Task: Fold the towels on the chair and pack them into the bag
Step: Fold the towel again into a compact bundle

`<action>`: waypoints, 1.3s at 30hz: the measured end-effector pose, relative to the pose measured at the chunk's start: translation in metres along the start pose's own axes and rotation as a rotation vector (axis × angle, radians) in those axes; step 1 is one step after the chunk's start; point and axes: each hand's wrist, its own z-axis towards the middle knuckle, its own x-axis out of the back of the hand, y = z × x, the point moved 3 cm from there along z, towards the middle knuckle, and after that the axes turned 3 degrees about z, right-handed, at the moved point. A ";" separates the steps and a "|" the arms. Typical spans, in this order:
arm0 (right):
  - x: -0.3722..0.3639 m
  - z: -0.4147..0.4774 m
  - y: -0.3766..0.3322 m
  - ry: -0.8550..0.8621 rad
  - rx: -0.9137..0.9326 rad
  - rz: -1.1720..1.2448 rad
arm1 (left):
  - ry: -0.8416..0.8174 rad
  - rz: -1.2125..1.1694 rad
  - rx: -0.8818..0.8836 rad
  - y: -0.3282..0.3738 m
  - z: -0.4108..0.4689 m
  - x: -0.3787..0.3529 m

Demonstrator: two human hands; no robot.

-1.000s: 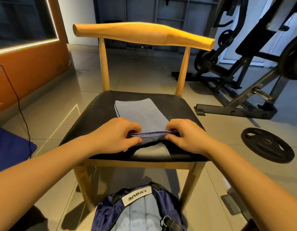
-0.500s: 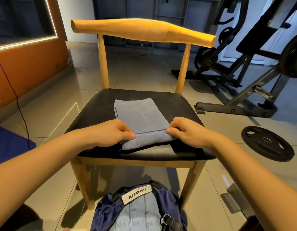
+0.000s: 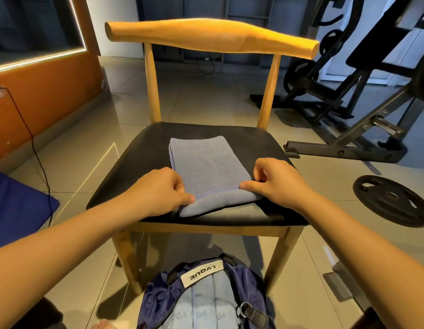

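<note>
On chair (image 3: pixel 139 162), towel (image 3: pixel 206 167); hands (image 3: pixel 156 193) (image 3: pixel 277 181) seemingly pinch it.

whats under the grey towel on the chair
The grey towel lies flat on the chair's black seat. A lower layer of the same cloth shows at its near edge. Anything between the folds is hidden.

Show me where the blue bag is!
In the head view, the blue bag sits on the floor at the bottom middle, right in front of the chair's front legs, nearer the person than the grey towel on it.
</note>
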 end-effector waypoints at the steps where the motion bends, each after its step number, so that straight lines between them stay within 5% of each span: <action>1: 0.000 -0.004 -0.002 0.053 0.054 -0.011 | 0.081 -0.002 -0.064 0.001 -0.003 0.001; 5: -0.017 -0.017 -0.006 0.089 0.254 -0.129 | 0.188 0.045 -0.390 0.008 -0.018 -0.005; 12: -0.018 -0.038 -0.002 0.031 0.379 -0.272 | 0.337 0.261 -0.569 0.004 -0.033 -0.018; 17: -0.013 -0.033 -0.008 0.014 0.355 -0.260 | 0.390 0.312 -0.525 0.005 -0.033 -0.016; 24: -0.006 -0.026 -0.011 -0.244 0.109 -0.004 | 0.104 -0.259 -0.126 -0.007 -0.018 -0.002; 28: -0.014 -0.017 -0.014 -0.134 0.017 -0.085 | 0.171 -0.213 -0.066 -0.011 -0.012 0.000; 31: -0.011 -0.016 -0.015 0.040 0.048 -0.076 | 0.285 -0.207 -0.123 -0.012 -0.010 -0.001; 35: -0.016 -0.032 -0.021 0.102 0.386 -0.159 | 0.405 -0.038 -0.387 -0.017 -0.013 -0.002; 39: -0.018 -0.043 -0.014 0.040 0.414 -0.278 | 0.300 0.244 -0.513 -0.023 -0.015 -0.008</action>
